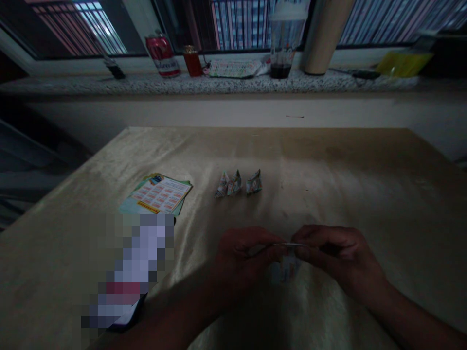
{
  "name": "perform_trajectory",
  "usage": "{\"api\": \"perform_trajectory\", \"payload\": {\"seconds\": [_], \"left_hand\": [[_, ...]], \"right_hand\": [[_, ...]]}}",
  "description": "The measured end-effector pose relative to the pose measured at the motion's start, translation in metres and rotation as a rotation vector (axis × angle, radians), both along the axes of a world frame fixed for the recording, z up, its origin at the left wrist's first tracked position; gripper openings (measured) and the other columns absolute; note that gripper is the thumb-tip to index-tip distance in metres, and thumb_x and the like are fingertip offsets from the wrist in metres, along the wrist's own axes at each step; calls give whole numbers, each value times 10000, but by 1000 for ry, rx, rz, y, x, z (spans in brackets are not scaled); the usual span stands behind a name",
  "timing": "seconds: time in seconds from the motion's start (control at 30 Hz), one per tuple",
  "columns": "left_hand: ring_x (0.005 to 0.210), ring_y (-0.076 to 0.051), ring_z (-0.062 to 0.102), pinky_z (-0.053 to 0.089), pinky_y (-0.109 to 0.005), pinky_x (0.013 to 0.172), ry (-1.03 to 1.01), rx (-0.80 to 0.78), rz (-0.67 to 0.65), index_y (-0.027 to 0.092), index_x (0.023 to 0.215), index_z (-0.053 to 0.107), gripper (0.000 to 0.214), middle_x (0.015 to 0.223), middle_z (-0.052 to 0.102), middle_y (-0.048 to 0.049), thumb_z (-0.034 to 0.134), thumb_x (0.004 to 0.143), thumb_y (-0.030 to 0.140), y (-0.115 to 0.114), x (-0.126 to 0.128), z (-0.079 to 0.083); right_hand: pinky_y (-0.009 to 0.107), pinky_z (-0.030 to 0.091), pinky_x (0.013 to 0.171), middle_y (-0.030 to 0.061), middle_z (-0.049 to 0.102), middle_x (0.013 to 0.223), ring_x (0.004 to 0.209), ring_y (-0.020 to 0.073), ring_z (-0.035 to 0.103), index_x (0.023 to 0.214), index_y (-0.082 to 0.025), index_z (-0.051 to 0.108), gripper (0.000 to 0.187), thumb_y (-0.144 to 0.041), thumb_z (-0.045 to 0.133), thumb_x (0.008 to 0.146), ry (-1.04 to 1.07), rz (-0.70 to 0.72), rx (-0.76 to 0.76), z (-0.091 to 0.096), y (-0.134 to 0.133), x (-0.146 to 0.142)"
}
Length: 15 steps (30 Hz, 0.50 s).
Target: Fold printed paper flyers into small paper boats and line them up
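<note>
My left hand and my right hand meet low over the tan table. Both pinch a small printed paper piece between their fingertips, each at one side. Farther back on the table stand three small folded paper shapes in a row. A stack of printed paper sheets lies to the left of them.
A phone-like object with a blurred screen lies at the near left. On the stone windowsill behind the table stand a red can, a small red jar, a plastic cup and a tall cylinder.
</note>
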<state>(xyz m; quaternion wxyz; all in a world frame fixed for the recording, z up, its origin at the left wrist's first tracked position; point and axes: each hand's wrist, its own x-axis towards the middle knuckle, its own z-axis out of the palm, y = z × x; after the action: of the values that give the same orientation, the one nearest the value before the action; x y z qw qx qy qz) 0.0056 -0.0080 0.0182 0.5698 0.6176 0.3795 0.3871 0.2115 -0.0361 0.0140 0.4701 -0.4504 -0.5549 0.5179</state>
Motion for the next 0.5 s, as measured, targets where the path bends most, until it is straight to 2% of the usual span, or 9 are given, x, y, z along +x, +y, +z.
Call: {"api": "perform_trajectory", "payload": {"seconds": [0.1,0.23,0.37,0.5], "left_hand": [[595,-122,623,466,-223,592,-11,-4,17,182,774,807,118,661,729,-17,741,852,241,0,0,1],[601,-126,618,467,-232,593,-68,-49,5,171,765,801,105,666,720,-25,752,831,236,-2,1,1],[628,-126,630,478,-231,611,-132,-88,2,184,767,797,78,688,721,-20,755,823,217,0,0,0],[662,-138,643,494,-242,632,-137,-114,-5,175,786,792,87,724,726,-34,750,832,235,1,-2,-3]], "right_hand": [[261,560,618,45,775,799,707,171,720,807,-239,802,35,-235,779,834,-56,-38,65,4,0,0],[257,543,614,33,756,783,717,164,706,796,-253,791,101,-191,746,862,-48,-37,166,6,-2,1],[275,542,628,27,737,779,713,167,694,822,-251,773,81,-218,731,882,-23,-12,129,2,-2,1],[290,540,631,37,735,783,710,174,699,852,-234,764,88,-227,699,911,-122,7,136,2,-2,2]]}}
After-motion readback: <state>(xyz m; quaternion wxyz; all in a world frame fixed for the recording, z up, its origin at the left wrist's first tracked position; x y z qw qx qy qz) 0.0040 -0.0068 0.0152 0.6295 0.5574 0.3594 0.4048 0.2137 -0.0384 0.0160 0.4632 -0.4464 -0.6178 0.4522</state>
